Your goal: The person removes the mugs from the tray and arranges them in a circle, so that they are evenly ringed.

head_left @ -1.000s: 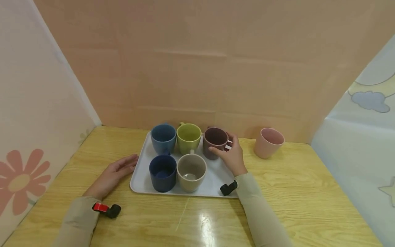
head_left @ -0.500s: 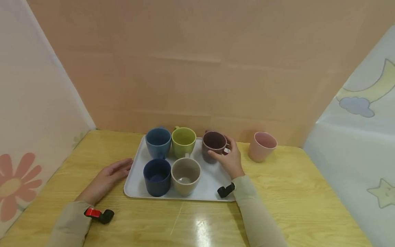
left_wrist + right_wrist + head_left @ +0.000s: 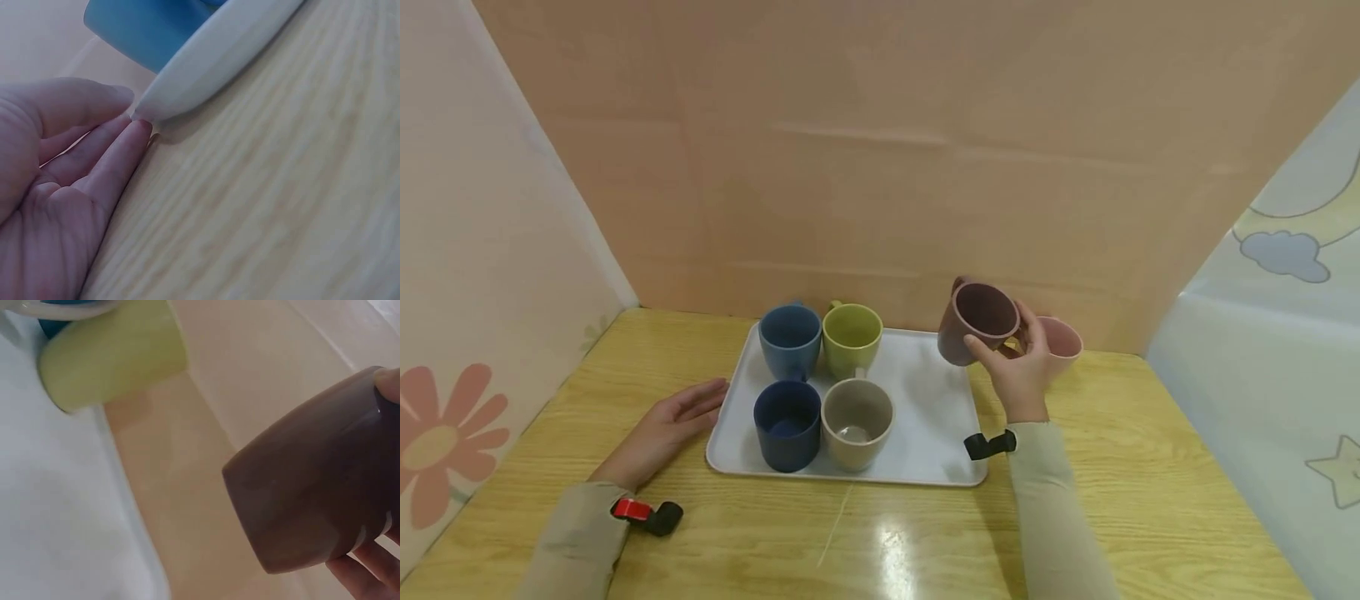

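Note:
A dark mauve-brown mug [image 3: 957, 333] is lifted above the tray's right back corner, tilted, in the grip of my right hand [image 3: 1024, 375]. The right wrist view shows that mug [image 3: 306, 481] from the side, thumb near its rim and fingers below. My left hand [image 3: 662, 429] lies on the table with fingers extended, the fingertips at the left edge of the white tray [image 3: 925, 454]. In the left wrist view the fingertips [image 3: 140, 128] touch the tray's rim. On the tray stand a blue mug [image 3: 790, 342], a green mug [image 3: 852, 337], a navy mug [image 3: 787, 437] and a beige mug [image 3: 857, 429].
A pink mug [image 3: 1062, 346] stands on the wooden table [image 3: 1150, 500] right of the tray, partly behind my right hand. An orange-tan wall [image 3: 850, 167] rises behind the table, with patterned panels on both sides.
My right hand has raised the dark mauve-brown mug off the tray and carried it rightward, toward the pink mug. The left hand stays at the tray's left edge.

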`<action>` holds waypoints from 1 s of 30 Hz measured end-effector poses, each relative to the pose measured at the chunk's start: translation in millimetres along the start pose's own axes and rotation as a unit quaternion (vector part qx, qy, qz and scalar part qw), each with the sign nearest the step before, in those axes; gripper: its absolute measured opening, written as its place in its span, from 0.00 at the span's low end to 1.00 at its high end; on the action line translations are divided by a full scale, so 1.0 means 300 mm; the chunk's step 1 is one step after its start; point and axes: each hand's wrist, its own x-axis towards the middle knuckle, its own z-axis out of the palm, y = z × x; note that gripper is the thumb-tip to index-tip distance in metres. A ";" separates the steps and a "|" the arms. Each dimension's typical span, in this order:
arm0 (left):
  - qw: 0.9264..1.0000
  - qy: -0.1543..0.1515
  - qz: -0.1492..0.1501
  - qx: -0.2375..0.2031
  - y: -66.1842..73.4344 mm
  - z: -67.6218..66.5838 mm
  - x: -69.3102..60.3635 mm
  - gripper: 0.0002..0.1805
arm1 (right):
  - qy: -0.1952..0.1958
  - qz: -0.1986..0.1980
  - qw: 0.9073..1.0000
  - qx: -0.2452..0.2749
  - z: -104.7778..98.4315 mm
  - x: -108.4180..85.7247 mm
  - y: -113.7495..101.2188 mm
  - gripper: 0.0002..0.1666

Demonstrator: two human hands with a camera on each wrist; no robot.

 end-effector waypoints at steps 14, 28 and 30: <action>1.000 0.000 0.006 -0.004 -0.005 0.001 0.005 0.36 | 0.082 -0.061 0.994 -0.029 -0.165 0.044 -0.050 0.47; 1.000 0.000 0.012 0.000 -0.018 -0.022 0.002 0.36 | 0.221 -0.059 0.971 -0.073 -0.304 0.072 -0.060 0.46; 1.000 0.001 0.012 -0.001 -0.019 -0.028 0.000 0.36 | 0.238 -0.042 0.967 -0.078 -0.318 0.078 -0.054 0.46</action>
